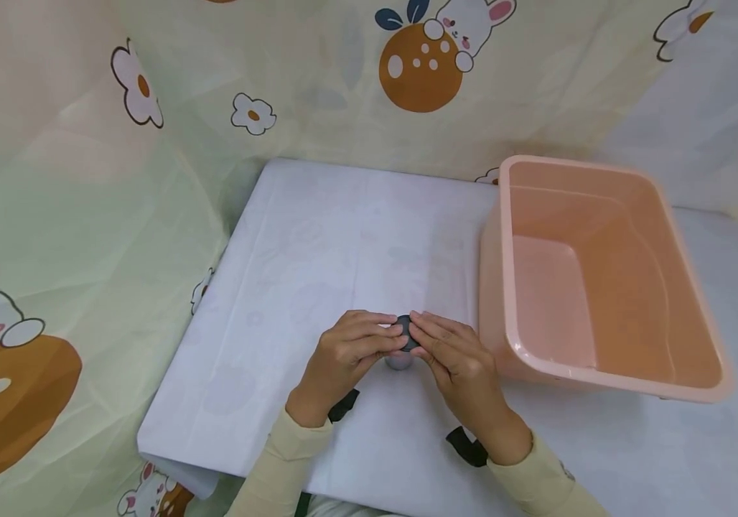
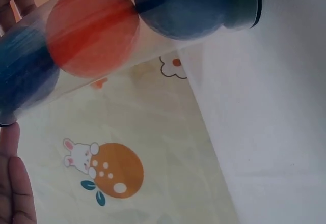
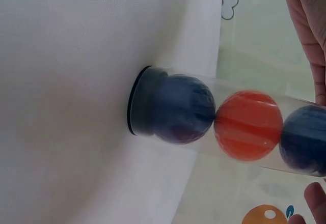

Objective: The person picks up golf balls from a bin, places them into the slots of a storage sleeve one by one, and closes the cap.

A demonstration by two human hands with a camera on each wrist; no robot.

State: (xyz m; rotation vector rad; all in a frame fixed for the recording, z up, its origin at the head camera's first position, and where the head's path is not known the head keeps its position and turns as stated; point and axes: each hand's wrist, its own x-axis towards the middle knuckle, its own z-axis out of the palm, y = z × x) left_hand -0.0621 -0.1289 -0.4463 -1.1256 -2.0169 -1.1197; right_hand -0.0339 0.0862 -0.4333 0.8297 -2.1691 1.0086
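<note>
A clear tube stands upright on the white-covered table, with its dark lid uppermost in the head view. Inside, an orange-red ball sits between two dark blue balls, the lower blue ball being near the dark base. From the left, my left hand holds the lid with its fingertips. My right hand grips the lid from the opposite side, and both sets of fingertips nearly meet over it. Part of the lid is hidden under the fingers.
A large peach-coloured plastic tub stands on the table just right of my right hand. Behind and to the left hangs a curtain printed with rabbits and flowers. The table's left edge slopes toward the near left.
</note>
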